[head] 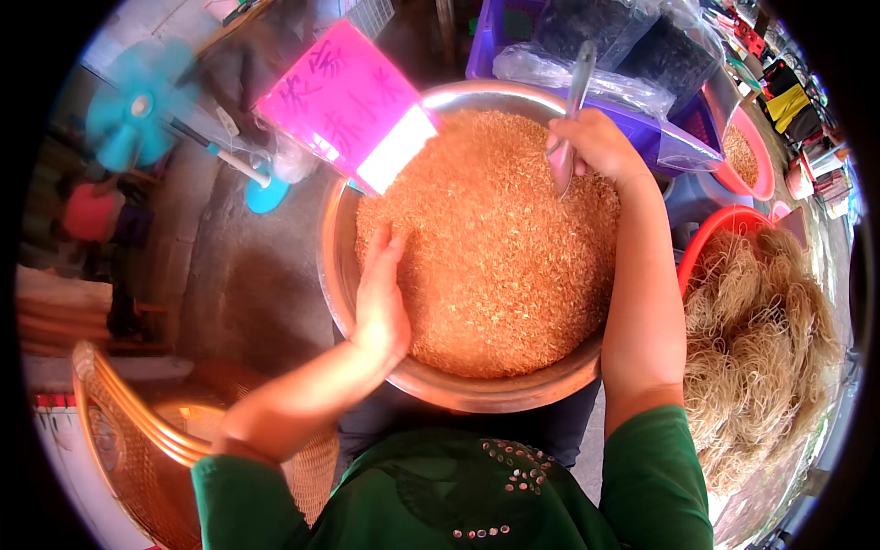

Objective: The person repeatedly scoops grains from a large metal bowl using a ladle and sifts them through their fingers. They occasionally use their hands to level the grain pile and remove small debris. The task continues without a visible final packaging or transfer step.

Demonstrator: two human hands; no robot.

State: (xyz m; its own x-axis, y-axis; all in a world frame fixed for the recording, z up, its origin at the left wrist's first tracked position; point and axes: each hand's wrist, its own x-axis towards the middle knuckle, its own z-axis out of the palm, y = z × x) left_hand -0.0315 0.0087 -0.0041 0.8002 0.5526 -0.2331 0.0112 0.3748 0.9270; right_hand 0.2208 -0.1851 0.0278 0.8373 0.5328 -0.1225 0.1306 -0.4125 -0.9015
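A wide metal basin (481, 397) in front of me holds a broad heap of reddish-brown grain (488, 275). My right hand (595, 148) grips a metal scoop (581, 75) at the basin's upper right, its lower end against the grain. At the left side of the basin, my left hand (385, 295) rests with its fingers extended and its fingertips at the edge of the heap; nothing is held in it. A pink sign (344, 103) with handwriting stands at the basin's upper left, its lower corner over the rim.
Dried tan noodles (756, 350) fill a red basin (701, 240) at right. Behind stands a purple crate (485, 41) with plastic bags (584, 79); a pink basin (766, 165) of grain is beyond. A blue fan (141, 106) and a wicker chair (137, 426) are at left.
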